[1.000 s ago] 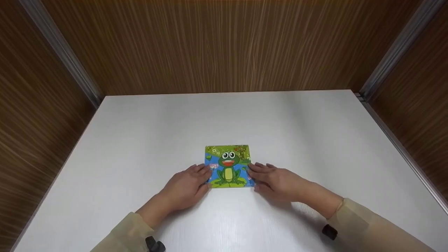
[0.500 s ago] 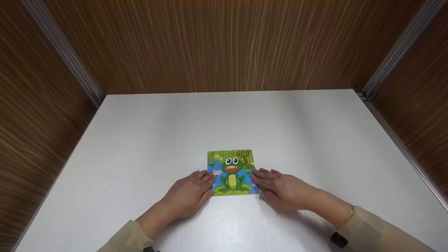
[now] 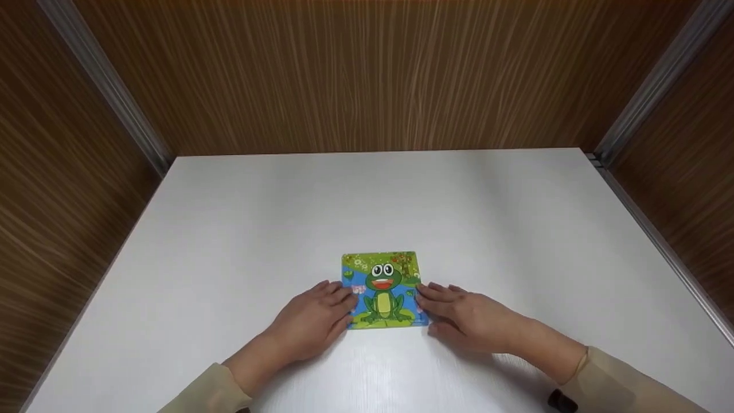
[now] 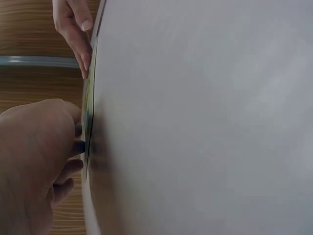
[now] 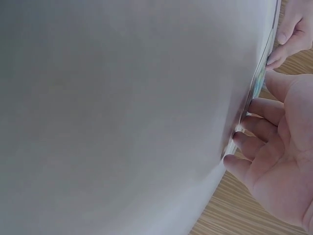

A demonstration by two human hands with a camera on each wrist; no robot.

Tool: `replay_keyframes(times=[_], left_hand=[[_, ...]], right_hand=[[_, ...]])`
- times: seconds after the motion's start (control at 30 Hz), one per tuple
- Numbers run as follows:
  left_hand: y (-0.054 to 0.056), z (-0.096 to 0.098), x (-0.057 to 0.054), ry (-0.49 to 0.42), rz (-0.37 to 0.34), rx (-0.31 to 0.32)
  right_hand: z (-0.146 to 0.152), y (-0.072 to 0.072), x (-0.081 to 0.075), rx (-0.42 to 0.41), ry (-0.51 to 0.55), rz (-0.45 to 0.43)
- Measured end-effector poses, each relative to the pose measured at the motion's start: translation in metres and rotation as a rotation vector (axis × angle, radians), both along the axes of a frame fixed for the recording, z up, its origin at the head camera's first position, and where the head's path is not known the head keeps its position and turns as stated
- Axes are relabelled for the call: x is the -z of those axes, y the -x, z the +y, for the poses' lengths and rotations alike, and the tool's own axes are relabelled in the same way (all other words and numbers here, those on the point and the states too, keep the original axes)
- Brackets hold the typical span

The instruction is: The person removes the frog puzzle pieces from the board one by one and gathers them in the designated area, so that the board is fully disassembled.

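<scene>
A thin square frog picture board (image 3: 383, 295), green and blue with a smiling cartoon frog, lies face up on the white table. My left hand (image 3: 312, 322) lies along its left side, with the fingertips over the border. On the opposite side, my right hand (image 3: 473, 321) touches the right border with its fingers extended. Both thumbs are near the lower corners. The left wrist view shows the board (image 4: 90, 100) nearly edge-on, low against the tabletop. From the right wrist, the right hand's fingers (image 5: 264, 110) spread along the board's edge.
The white table (image 3: 367, 201) is bounded at the back by a brown wood-grain panel (image 3: 367, 74). Similar panels stand at the left (image 3: 51, 189) and right (image 3: 682, 160), with grey metal strips at the corners.
The frog board and both hands have slid toward me and slightly right. The fingers have stayed at the board's two sides throughout.
</scene>
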State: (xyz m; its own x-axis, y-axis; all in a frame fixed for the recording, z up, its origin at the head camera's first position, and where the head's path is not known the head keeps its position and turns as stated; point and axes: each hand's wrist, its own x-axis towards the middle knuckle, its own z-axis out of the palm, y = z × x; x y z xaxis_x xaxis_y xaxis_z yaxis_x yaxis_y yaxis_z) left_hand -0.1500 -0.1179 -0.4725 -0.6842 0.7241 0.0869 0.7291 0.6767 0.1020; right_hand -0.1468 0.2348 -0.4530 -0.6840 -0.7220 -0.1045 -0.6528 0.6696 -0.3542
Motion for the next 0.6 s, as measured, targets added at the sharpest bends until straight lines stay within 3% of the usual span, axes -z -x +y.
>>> replay_keyframes(times=[0.17, 0.33, 0.6], left_hand=[[0.01, -0.006, -0.002, -0.011, 0.036, 0.034], [0.022, -0.013, -0.001, 0.028, 0.027, 0.074], [0.03, -0.018, 0.002, 0.063, 0.031, 0.112]], right_hand=[[0.0, 0.001, 0.0, -0.003, -0.005, 0.005], [0.0, 0.001, 0.0, -0.02, 0.01, 0.024], [0.0, 0.002, -0.001, -0.023, 0.016, 0.03]])
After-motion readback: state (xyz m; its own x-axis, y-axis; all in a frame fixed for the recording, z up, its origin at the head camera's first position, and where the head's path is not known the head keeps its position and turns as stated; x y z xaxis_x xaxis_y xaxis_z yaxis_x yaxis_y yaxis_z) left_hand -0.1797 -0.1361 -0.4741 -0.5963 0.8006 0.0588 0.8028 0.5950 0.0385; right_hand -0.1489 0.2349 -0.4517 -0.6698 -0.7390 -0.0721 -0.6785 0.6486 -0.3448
